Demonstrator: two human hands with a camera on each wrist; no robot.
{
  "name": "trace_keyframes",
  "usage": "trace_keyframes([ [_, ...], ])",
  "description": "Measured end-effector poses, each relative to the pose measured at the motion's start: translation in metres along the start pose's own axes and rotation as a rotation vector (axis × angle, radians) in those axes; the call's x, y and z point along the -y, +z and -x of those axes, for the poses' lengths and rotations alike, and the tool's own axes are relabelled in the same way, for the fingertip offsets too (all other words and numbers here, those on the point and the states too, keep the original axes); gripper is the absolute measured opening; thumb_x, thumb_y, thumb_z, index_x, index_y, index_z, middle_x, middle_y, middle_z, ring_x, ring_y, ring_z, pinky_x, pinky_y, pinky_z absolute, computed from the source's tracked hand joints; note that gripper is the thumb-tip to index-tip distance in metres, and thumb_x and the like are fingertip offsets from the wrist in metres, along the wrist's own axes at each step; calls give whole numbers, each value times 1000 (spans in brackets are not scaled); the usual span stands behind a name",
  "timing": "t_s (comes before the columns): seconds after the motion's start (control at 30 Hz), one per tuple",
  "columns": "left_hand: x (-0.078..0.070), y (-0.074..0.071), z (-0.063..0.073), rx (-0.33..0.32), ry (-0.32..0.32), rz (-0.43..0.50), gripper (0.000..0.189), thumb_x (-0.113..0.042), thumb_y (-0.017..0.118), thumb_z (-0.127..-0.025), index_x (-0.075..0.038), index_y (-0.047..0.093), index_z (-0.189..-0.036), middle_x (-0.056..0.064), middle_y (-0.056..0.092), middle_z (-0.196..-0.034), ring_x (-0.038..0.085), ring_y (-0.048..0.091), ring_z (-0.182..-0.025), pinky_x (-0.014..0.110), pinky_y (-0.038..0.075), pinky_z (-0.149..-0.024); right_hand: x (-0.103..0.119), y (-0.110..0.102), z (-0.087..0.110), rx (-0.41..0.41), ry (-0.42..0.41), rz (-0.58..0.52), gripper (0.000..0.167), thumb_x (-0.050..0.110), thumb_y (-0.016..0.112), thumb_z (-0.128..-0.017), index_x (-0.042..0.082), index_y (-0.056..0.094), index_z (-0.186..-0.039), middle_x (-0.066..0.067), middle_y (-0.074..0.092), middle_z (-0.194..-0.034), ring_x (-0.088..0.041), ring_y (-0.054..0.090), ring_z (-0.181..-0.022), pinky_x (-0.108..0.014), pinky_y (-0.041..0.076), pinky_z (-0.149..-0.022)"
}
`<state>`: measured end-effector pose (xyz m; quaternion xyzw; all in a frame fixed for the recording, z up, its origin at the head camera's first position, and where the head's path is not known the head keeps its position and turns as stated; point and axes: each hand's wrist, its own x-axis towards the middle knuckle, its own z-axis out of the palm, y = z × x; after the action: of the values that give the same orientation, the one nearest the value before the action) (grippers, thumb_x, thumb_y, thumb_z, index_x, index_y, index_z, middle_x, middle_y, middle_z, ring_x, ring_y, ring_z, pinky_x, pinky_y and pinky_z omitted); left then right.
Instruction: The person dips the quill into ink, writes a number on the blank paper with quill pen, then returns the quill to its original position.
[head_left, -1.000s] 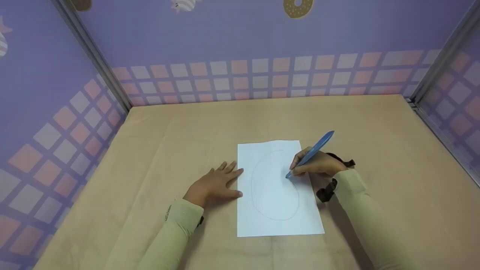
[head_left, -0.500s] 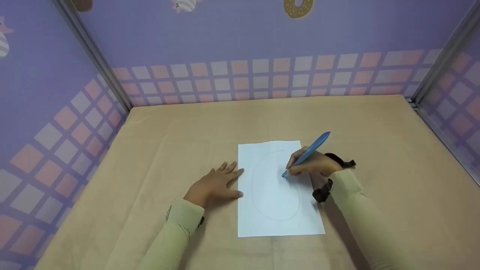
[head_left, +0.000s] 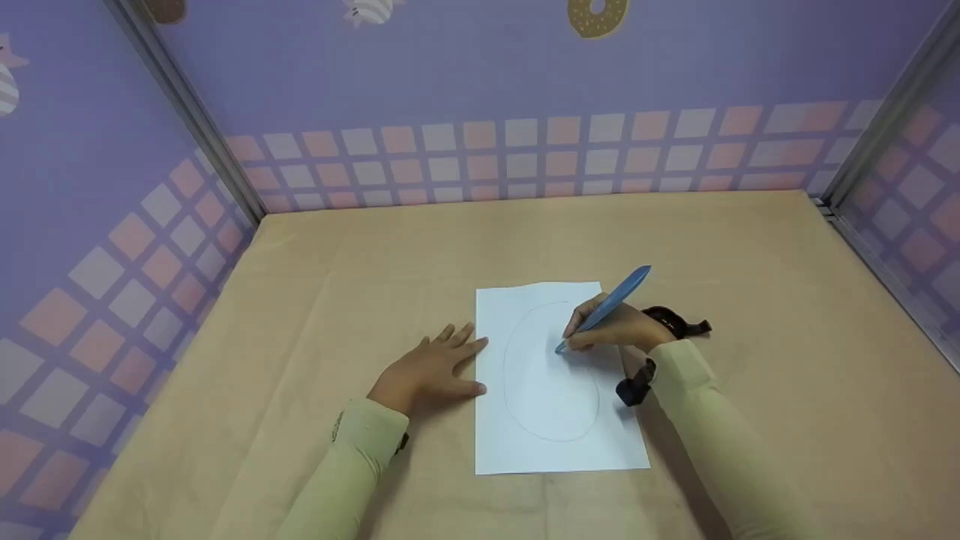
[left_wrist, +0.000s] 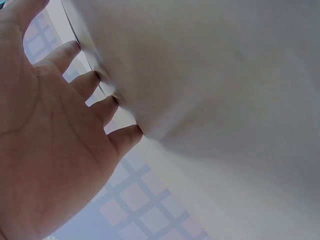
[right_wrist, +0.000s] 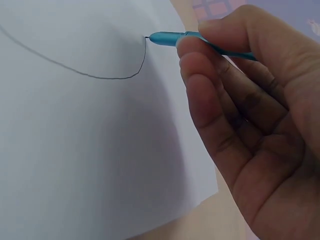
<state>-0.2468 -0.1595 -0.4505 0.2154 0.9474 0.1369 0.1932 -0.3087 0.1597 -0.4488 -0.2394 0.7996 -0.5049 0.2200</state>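
Observation:
A white sheet of paper lies on the cloth-covered table, with a thin, dark curved line drawn on it. My right hand pinches a blue pen between thumb and fingers, the barrel slanting up to the right. In the right wrist view the tip of the pen meets the end of the drawn line. My left hand lies flat with fingers spread, its fingertips and thumb on the left edge of the paper. The left wrist view shows the palm of the left hand with fingertips pressed down.
A beige cloth covers the table around the paper. Purple walls with pink and white squares close off the back and sides. A black strap is worn on the right wrist.
My right hand and the pen have moved a little to the left across the paper, the pen's tip shifting toward the middle. The left hand and the paper have stayed in place.

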Motion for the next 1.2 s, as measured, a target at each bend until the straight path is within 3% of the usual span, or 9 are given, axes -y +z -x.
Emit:
trace_keyframes([
  [0.53, 0, 0, 0, -12, 0, 7, 77, -54, 60, -88, -31, 25, -153, -1, 9, -163, 27, 3, -151, 53, 6, -121, 2, 8, -8, 3, 4, -22, 17, 2, 74, -76, -8, 71, -89, 1, 70, -70, -10, 60, -62, -25, 53, -62],
  [1.2, -4, -1, 3, -17, -12, 11, 77, -54, 59, -89, -30, 24, -154, -2, 9, -163, 26, 3, -151, 53, 7, -121, 5, 14, -10, -25, 29, 28, 16, 6, 75, -76, -4, 72, -88, 7, 69, -70, -8, 60, -62, -24, 51, -60],
])
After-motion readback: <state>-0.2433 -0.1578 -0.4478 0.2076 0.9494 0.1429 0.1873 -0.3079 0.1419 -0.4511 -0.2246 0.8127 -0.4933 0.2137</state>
